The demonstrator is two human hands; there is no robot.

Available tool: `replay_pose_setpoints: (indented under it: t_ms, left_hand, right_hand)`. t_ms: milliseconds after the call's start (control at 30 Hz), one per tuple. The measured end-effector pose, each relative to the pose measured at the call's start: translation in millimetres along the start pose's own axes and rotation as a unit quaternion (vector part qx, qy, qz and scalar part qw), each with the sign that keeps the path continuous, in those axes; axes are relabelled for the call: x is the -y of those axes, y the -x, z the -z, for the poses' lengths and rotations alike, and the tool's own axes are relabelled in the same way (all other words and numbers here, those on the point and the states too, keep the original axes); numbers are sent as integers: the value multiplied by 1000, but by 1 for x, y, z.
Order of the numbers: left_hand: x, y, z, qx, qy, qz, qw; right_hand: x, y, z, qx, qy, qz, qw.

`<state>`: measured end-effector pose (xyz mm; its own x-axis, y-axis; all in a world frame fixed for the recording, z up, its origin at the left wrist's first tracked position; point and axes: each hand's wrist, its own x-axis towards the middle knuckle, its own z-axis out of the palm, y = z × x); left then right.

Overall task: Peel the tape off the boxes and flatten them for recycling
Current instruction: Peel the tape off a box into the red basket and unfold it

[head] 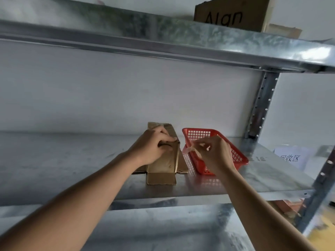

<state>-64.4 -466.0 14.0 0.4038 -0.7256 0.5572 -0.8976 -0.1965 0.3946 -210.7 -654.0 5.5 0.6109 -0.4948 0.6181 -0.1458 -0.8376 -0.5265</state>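
The left hand [152, 145] is resting on top of the box [163, 154], fingers curled over its upper edge and gripping it so it stays put. The box is sitting on the metal shelf [63, 160], left of the basket, standing as a narrow ridge with its near flap [161, 178] already lying open and flat on the shelf. It is looking part collapsed rather than square, though the far end is hidden behind the hand.

Plain corrugated card like this is likely handling light and fairly stiff along the panels, bending easily only at the creases, so pressing down along the top fold should be what flattens it. The edges are probably the best hold; a flat palm on the wide panel would be spreading the load.

Just right of the box, the right hand [213, 151] is hovering over the red basket [237, 156], thumb and fingertips pinching a strip of clear tape [188, 150]. The tape is looking thin, limp and crumpled, and it is likely clinging to the skin, so shaking it loose into the basket may be taking a flick or a wipe on the rim.

Further right, a paper label [290, 157] is lying on the shelf beside the upright post [261, 105]. Above, another box [232, 13] is standing on the upper shelf [163, 37].
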Motion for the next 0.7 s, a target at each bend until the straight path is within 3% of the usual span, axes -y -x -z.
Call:
replay_pose_setpoints:
  t_ms: [200,333,500,700]
  left_hand:
    - [-9,-5,-5,-6,-17,18,1000]
    - [-13,-12,-9,8,-24,32,999]
    - [-13,-21,-11,17,-32,40,999]
    - [-11,-27,-15,24,-41,38,998]
  right_hand:
    - [-21,-9,2,84,41,-58,994]
    - [-32,-19,7,91,81,-40,992]
    - [-34,-25,8,155,162,-2,974]
    - [-36,-30,17,109,176,24,978]
